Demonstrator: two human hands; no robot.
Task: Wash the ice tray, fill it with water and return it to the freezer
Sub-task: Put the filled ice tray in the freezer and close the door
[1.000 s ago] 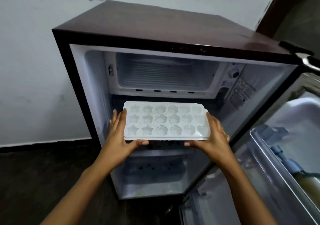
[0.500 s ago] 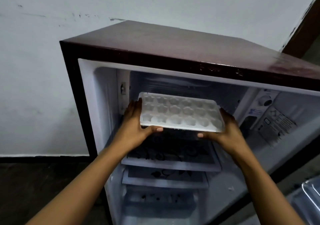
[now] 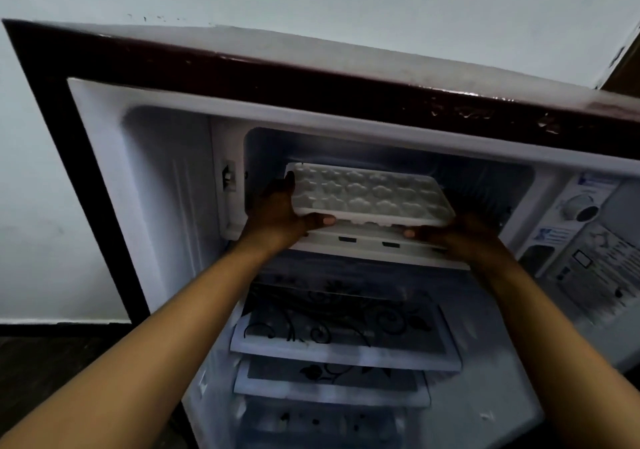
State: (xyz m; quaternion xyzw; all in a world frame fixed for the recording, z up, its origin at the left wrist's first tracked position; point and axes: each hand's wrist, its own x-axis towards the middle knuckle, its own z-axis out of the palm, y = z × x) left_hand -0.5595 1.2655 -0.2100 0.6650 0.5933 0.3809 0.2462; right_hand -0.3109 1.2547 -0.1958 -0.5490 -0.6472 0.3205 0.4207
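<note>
Both hands held the ice tray [image 3: 367, 195] by its short ends: the left hand [image 3: 277, 216] wrapped the left end with its thumb under the near edge, and the right hand [image 3: 464, 240] held the right end the same way, its fingers mostly hidden behind the tray. The tray sat roughly level at the mouth of the freezer compartment [image 3: 491, 175], its far edge already inside and its near edge just above the compartment's front lip. A second before, it had been carried well below that mouth, in front of the main cavity. Half a second before, it had risen to the opening. The last step of the task therefore looked under way, with only the final slide in and the release left to do. The tray's moulded cells, shaped like stars and flowers, showed clearly, but whether water stood in them could not be told from this view. A level push would be wise in case they were full. Inside the compartment the light was dim, and only the tray's far end could be made out. Below the compartment lay patterned shelves [image 3: 339, 348], and to its right a control dial [image 3: 578, 208] on the fridge [image 3: 52, 109].
</note>
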